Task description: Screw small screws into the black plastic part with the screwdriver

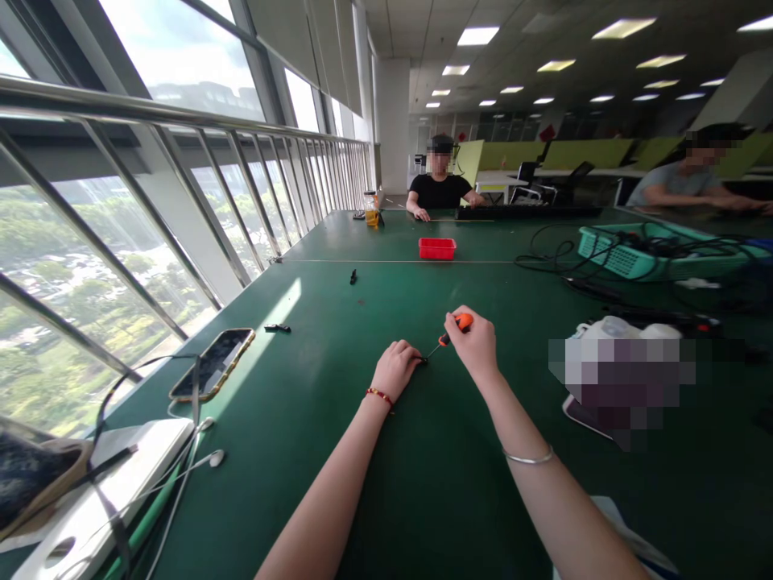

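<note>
In the middle of the green table, my right hand is closed around the orange and black handle of a screwdriver. The screwdriver's thin shaft slants down to the left, its tip at a small black part. My left hand lies low on the table, its fingers closed on that part. Most of the part is hidden by the fingers, so its kind cannot be made out. Two other small black pieces lie farther left: one piece near the phone, another piece farther back.
A red tray stands ahead. At right are a teal basket with cables and a white bag. A phone and white earphones lie left, beside the railing. A jar and a person are at the far end.
</note>
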Motion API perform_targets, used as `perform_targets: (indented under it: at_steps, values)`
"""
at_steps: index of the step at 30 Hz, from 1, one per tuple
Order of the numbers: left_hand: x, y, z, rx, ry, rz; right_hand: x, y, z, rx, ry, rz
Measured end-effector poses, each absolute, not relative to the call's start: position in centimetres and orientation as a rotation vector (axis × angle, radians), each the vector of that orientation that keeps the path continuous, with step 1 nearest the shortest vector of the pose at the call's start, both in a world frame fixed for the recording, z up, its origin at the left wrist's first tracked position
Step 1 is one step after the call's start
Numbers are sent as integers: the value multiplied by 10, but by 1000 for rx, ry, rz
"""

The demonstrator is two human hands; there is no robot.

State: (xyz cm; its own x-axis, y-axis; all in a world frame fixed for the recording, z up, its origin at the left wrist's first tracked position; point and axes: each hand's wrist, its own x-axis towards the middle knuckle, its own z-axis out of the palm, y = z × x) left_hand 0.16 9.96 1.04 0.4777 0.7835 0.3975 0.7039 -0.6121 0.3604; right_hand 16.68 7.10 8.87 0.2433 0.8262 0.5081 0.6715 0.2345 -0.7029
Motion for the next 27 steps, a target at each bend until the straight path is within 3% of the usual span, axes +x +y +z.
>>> perform_targets:
  at_steps: [20, 27]
  values:
    - [2, 99, 10, 2592, 1292, 797, 164, 59, 110, -1735, -1633, -4]
    - [2, 98, 10, 2611, 1295, 767, 164, 57, 114, -1729, -1650, 68]
